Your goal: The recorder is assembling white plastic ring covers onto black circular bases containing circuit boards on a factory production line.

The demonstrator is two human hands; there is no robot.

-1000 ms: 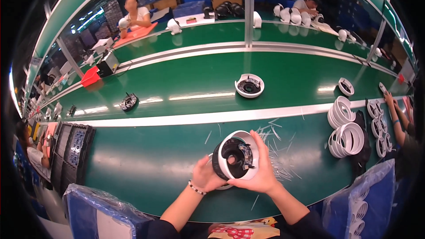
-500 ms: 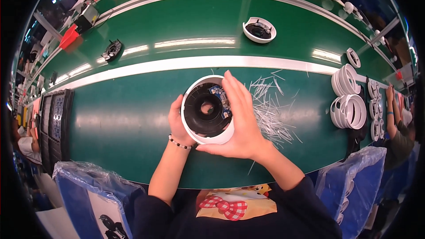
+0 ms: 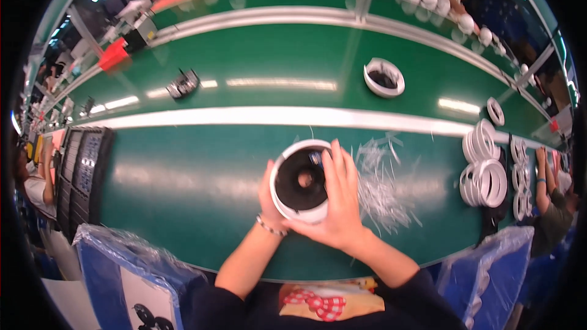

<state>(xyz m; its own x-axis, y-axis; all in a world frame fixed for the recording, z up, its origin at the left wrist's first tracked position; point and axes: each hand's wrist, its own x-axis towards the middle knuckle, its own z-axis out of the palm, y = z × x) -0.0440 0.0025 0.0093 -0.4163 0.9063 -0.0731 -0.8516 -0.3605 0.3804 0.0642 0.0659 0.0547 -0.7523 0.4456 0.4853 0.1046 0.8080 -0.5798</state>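
Note:
Between both hands is a round white housing (image 3: 284,203) with a black ring-shaped insert (image 3: 293,188) and a round hole through its middle. A small blue circuit board (image 3: 316,158) shows at the insert's upper right, partly covered by fingers. My left hand (image 3: 266,195) grips the housing's left side from below, its fingers mostly hidden behind it. Across the right side lies my right hand (image 3: 340,198), fingers over the rim and thumb along the lower edge. The housing is held above the green table (image 3: 183,189). The picture is somewhat blurred.
Thin white strips (image 3: 382,192) lie heaped right of my hands. White rings (image 3: 483,183) are stacked at the right; a black tray (image 3: 85,171) stands left. Beyond the white rail, a white housing (image 3: 384,77) and a black part (image 3: 183,84) sit on the green belt. Blue bins (image 3: 131,269) flank me.
The view has shifted, so the bench and belt appear lower in the picture. Both hands still hold the housing, and my right fingers now cover more of the circuit board.

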